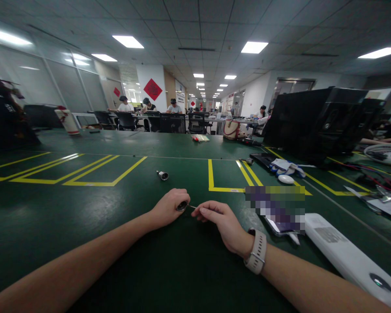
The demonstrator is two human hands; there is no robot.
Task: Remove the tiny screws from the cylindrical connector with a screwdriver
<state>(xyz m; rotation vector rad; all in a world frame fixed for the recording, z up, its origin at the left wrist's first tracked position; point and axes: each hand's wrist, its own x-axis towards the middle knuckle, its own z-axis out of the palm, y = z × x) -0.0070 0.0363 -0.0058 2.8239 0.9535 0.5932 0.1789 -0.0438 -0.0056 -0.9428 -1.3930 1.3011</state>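
Observation:
My left hand (170, 208) is closed around a short dark metal cylinder (181, 206), whose round, hollow-looking end faces me. A thin pale stick-like piece (191, 207) spans the small gap between my two hands. My right hand (217, 217) has its thumb and fingers pinched together at that piece's right end; the fingertips partly hide it. Just beyond my left hand, a ribbed silver-and-black metal cylinder (163, 175) lies on its side on the green table (133, 269). Both hands are low over the table, close together.
Yellow tape (114, 183) marks the table. To the right are a phone-like device (282, 228), partly blurred, a long white device (342, 252), a white mouse-like oval (286, 178) and black computer cases (313, 121). A white cup (67, 121) stands at far left. People sit at desks beyond.

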